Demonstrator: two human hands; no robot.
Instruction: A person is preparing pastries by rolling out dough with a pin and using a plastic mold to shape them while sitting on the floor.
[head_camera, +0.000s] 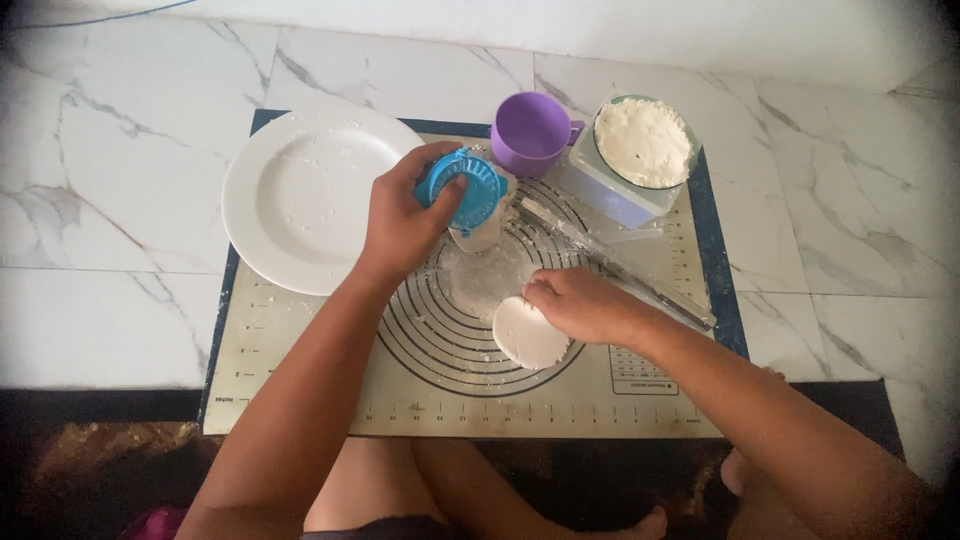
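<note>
Fingers (540, 290) of the right hand (585, 305) pinch the upper edge of a cut round dough disc (525, 335), which lies flat on the pastry mat (300, 390), near side of the mat's printed concentric rings.

Left hand (400, 225) is clenched around a blue hinged dumpling press (462, 188), held just above the far side of the rings. A scrap of dough (480, 232) hangs off the press's lower edge.

Between the two hands, at the ring centre, there is a floury smear on the mat; I can't tell whether it's thin leftover dough or just flour.

A clear rolling pin (615, 265) lies diagonally on the mat, right of the rings, just beyond the right hand.

Far-left corner of the mat: white plate (300, 190), only crumbs or flour specks on it, no finished pieces.

Far edge of the mat: purple cup (530, 130), and right of it a bowl of flour (643, 142) sitting on a pale blue box (610, 195).

The mat sits on a marble floor (120, 150).

Progress, by my read: dough rolled, one disc cut out. No filling in view, and nothing folded, sealed or plated yet.
</note>
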